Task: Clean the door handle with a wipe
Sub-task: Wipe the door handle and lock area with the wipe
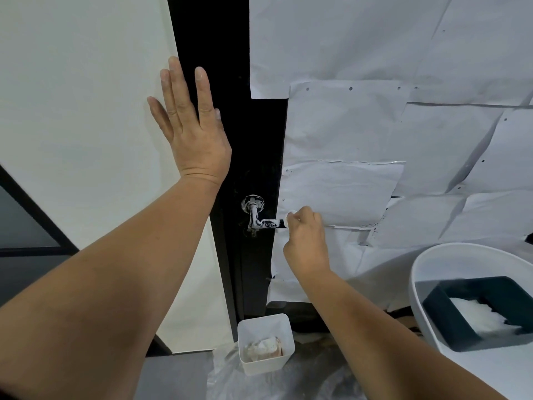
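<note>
Left hand [191,122] is flat against the surface, fingers straight and spread, straddling the white wall [72,96] and the black door [230,140], holding nothing. Lower down, the right hand [305,235] has its fingers curled tight round a white wipe [290,214], pressed to the outer end of the door handle [261,219], which is smeared with white. On the floor below sits a small white bin [266,346] with crumpled wipes inside.
</note>
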A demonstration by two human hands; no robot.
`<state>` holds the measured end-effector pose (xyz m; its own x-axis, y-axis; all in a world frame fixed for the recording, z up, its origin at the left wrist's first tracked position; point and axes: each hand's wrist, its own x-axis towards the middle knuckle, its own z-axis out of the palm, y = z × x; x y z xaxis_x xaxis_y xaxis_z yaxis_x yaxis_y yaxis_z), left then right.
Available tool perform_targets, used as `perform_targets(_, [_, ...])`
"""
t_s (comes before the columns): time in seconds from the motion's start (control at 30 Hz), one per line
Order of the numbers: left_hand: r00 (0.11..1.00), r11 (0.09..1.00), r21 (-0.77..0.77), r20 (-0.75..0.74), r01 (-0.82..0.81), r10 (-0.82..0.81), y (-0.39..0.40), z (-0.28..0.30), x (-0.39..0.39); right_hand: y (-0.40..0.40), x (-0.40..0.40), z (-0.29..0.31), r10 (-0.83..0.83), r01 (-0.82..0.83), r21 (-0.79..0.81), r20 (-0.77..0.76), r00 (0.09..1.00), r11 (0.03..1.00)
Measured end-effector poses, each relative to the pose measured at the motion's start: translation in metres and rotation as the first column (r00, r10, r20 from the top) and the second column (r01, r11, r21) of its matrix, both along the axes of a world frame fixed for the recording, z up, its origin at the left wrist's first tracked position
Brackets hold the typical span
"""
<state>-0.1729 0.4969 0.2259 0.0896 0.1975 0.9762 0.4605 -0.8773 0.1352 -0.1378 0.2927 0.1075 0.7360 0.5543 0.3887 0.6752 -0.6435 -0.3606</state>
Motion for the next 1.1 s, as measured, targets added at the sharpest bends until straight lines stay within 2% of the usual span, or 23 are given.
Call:
perform_targets(0.13, [1.000, 1.000, 0.002, -0.003, -0.001, 0.001, -0.001, 0.000, 0.000, 0.015, 0.000, 0.006, 0.012, -0.012, -0.007, -0.018, 1.000, 1.000])
perform_targets(0.3, [1.000, 1.000, 0.012, 0.011, -0.013, 0.013, 0.000, 0.000, 0.001, 0.028, -0.013, 0.007, 0.143, -0.143, 0.001, -0.058, 0.988, 0.990])
perform_targets(0.53, [1.000, 1.000, 0.018, 0.014, -0.017, 0.017, 0.002, -0.001, 0.002, 0.023, -0.009, 0.007, 0.091, -0.086, 0.045, -0.111, 0.990, 0.995])
perform_targets(0.73, [1.000, 0.999, 0.024, 0.015, -0.025, 0.025, 0.002, -0.001, 0.002, 0.033, -0.011, -0.006, 0.261, -0.239, 0.170, -0.123, 0.957, 0.956])
perform_targets(0.87, [1.000, 0.999, 0.031, 0.017, -0.026, 0.025, 0.003, -0.002, 0.003, 0.016, -0.017, -0.020, 0.385, -0.320, 0.288, -0.211, 0.898, 0.903])
perform_targets(0.93, [1.000, 1.000, 0.022, 0.016, -0.011, 0.011, 0.003, -0.002, 0.002, 0.008, -0.026, -0.027, 0.378, -0.239, 0.364, -0.383, 0.843, 0.900])
perform_targets(0.97, [1.000, 1.000, 0.021, 0.016, -0.011, 0.011, 0.003, -0.002, 0.002, 0.007, -0.029, -0.028, 0.343, -0.127, 0.408, -0.515, 0.786, 0.904])
perform_targets(1.03, [1.000, 1.000, 0.021, 0.013, -0.016, 0.015, 0.004, -0.002, 0.002, 0.011, -0.028, -0.031, 0.266, 0.183, 0.440, -0.772, 0.578, 0.879])
perform_targets(1.1, [1.000, 1.000, 0.020, 0.006, -0.011, 0.011, 0.004, -0.002, 0.002, 0.016, -0.021, -0.028, 0.319, 0.466, 0.430, -0.899, 0.301, 0.773])
